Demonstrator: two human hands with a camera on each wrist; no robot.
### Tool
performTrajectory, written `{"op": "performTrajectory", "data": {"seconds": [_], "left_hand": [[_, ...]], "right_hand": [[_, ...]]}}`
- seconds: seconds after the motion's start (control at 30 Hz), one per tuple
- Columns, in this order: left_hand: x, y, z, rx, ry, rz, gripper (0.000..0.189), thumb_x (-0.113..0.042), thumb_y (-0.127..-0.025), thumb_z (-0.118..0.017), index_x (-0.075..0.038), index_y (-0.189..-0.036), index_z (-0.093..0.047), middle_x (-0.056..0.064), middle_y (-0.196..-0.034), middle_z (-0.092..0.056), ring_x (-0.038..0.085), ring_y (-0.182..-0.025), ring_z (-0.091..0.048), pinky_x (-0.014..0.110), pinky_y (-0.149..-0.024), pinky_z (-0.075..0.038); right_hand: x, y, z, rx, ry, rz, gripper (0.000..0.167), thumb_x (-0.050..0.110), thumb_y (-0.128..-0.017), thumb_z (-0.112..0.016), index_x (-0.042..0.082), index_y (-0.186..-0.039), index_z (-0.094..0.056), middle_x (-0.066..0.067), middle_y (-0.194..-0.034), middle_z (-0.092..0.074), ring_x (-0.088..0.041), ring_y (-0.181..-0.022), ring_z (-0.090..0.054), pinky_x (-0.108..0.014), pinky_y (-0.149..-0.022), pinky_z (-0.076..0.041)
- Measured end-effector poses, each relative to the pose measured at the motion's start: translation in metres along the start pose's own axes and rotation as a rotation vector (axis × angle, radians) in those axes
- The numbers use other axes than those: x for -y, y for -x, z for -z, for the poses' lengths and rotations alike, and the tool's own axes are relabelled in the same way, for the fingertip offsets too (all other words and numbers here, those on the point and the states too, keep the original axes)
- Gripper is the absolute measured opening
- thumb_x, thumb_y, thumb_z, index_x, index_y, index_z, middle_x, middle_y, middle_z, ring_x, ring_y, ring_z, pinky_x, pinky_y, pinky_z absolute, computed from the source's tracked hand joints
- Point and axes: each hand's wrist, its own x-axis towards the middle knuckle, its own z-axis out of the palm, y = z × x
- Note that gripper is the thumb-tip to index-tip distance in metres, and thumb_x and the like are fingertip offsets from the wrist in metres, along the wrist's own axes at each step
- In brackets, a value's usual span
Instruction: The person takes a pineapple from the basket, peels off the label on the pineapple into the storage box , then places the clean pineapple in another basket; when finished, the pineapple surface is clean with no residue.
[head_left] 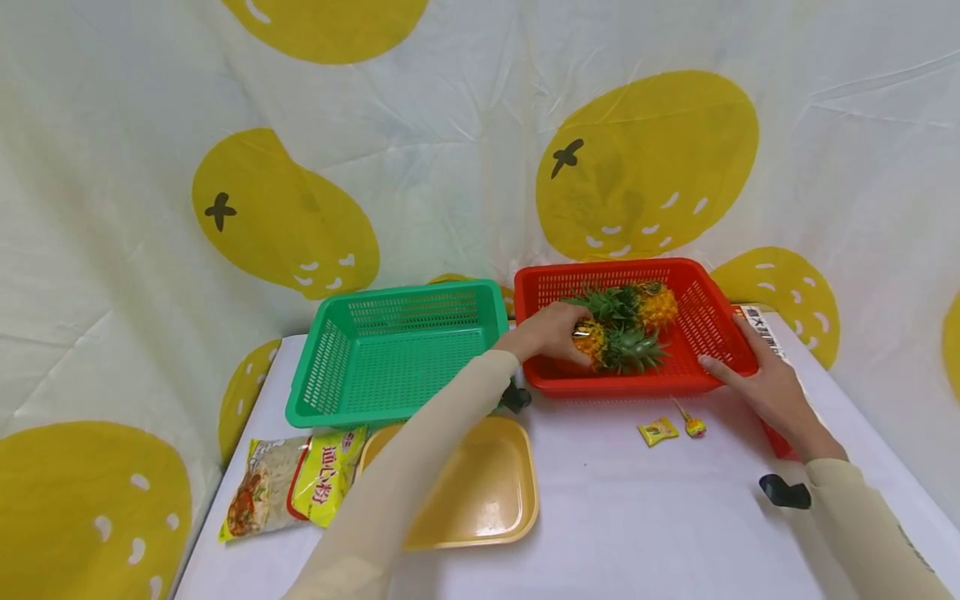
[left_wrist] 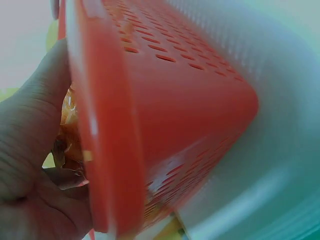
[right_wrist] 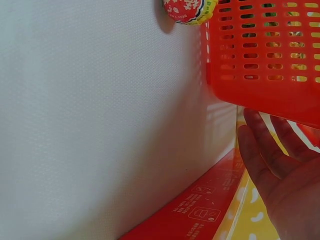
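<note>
In the head view my left hand (head_left: 555,332) reaches into the red basket (head_left: 622,385) and grips a small pineapple (head_left: 592,343) by its orange body. The pineapple's leafy crown points right. Behind it in the same basket lies a second pineapple (head_left: 656,308), crown to the left. The left wrist view has the left hand's thumb and palm at the basket rim, hiding most of the fruit. My right hand (head_left: 772,396) is at the basket's right front corner, thumb by the rim. Its fingers (right_wrist: 265,145) are extended along the outside wall in the right wrist view.
A green basket (head_left: 303,392) stands left of the red one. In front of it are a yellow tray (head_left: 480,500) and a noodle packet (head_left: 296,483). A yellow wrapped candy (head_left: 658,432) and a lollipop (head_left: 695,427) lie before the red basket. A red-and-white box (head_left: 780,442) lies right.
</note>
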Motion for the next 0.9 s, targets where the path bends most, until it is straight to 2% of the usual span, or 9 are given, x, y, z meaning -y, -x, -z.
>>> {"op": "performTrajectory", "data": {"seconds": [0.2, 0.33, 0.5, 0.7, 0.9], "left_hand": [[-0.001, 0.006, 0.006, 0.009, 0.043, 0.002, 0.080, -0.047, -0.090, -0.083, -0.013, -0.155, -0.052, 0.001, -0.148, -0.057, 0.016, -0.131, -0.053, 0.029, -0.107, -0.045], [-0.002, 0.010, 0.011, 0.003, 0.073, -0.030, 0.079, -0.045, -0.092, -0.083, -0.012, -0.156, -0.050, 0.002, -0.151, -0.055, 0.017, -0.132, -0.053, 0.029, -0.106, -0.045], [-0.002, 0.014, 0.019, -0.030, 0.106, -0.071, 0.079, -0.043, -0.090, -0.085, -0.011, -0.154, -0.052, 0.002, -0.148, -0.058, 0.015, -0.129, -0.054, 0.027, -0.105, -0.046], [-0.006, 0.023, 0.029, -0.080, 0.117, -0.086, 0.078, -0.043, -0.089, -0.085, -0.011, -0.153, -0.054, 0.001, -0.147, -0.058, 0.015, -0.130, -0.054, 0.028, -0.106, -0.045], [-0.012, 0.035, 0.041, -0.122, 0.118, -0.091, 0.080, -0.047, -0.087, -0.085, -0.016, -0.154, -0.054, -0.003, -0.147, -0.056, 0.013, -0.131, -0.050, 0.030, -0.106, -0.043]], "right_hand": [[0.002, 0.002, 0.000, 0.010, -0.008, -0.006, 0.105, 0.067, -0.098, -0.062, 0.037, -0.168, 0.010, -0.037, -0.165, -0.014, -0.067, -0.142, -0.018, -0.081, -0.094, -0.040], [0.002, 0.003, -0.001, 0.015, -0.012, -0.007, 0.104, 0.066, -0.098, -0.061, 0.038, -0.167, 0.011, -0.037, -0.166, -0.012, -0.067, -0.143, -0.016, -0.082, -0.093, -0.040], [0.002, 0.002, -0.001, 0.007, 0.002, -0.013, 0.104, 0.066, -0.099, -0.060, 0.036, -0.168, 0.012, -0.038, -0.165, -0.012, -0.068, -0.143, -0.015, -0.082, -0.092, -0.041], [0.001, 0.001, -0.001, 0.000, 0.003, -0.003, 0.104, 0.066, -0.099, -0.060, 0.034, -0.168, 0.011, -0.038, -0.165, -0.012, -0.068, -0.142, -0.017, -0.082, -0.091, -0.040], [-0.001, 0.000, -0.001, -0.001, -0.007, 0.000, 0.104, 0.066, -0.099, -0.061, 0.036, -0.168, 0.010, -0.037, -0.166, -0.013, -0.068, -0.143, -0.017, -0.082, -0.093, -0.039]]}}
